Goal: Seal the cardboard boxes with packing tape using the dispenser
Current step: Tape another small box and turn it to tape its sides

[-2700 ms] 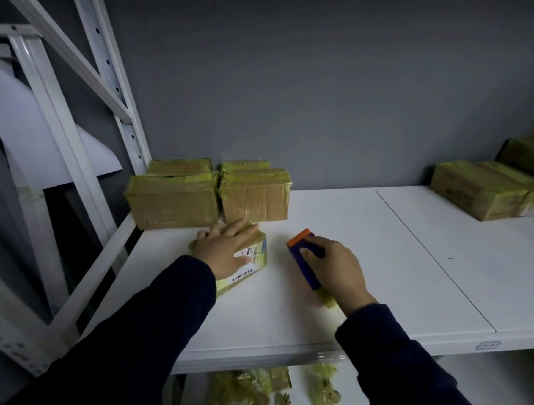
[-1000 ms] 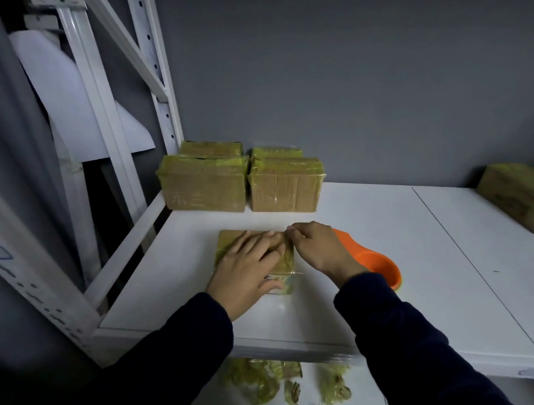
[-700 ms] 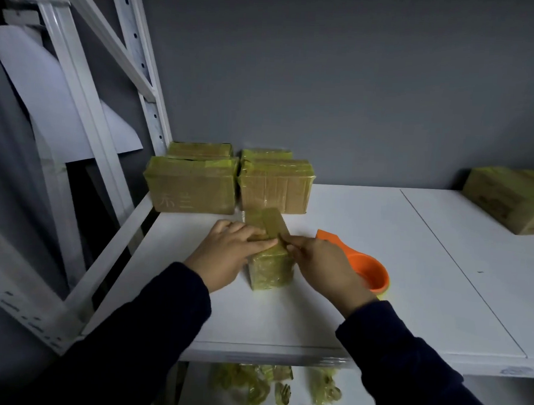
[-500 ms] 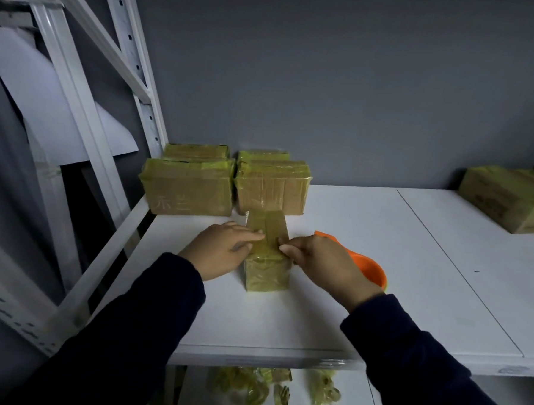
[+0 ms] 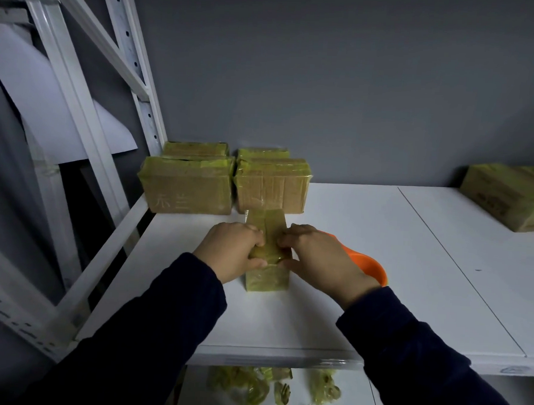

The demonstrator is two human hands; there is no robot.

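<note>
A small cardboard box [image 5: 267, 258], wrapped in yellowish tape, stood on its edge near the middle of the white shelf [image 5: 364, 269], its narrow top face running away from the camera. The left hand [image 5: 233, 251] clasped the box from its left side, fingers curled onto the top and thumb pressed low against the near face. The right hand [image 5: 318, 260] gripped it from the opposite side, fingertips meeting the left hand's on the taped top, so both hands were closed around the box. The orange tape dispenser [image 5: 366, 264] lay on the shelf just beyond the right hand, largely hidden by the wrist, and neither hand touched it as far as could be seen. Behind the held box, 2 taped boxes [image 5: 223, 190] sat side by side against the grey wall, with 2 more just visible behind them; the right one almost touched the far end of the held box. Another taped box [image 5: 507, 196] rested well apart at the shelf's far right. Crumpled tape scraps [image 5: 250, 387] lay on the lower shelf beneath the front edge. Dark sleeves [image 5: 159, 336] covered both forearms.
</note>
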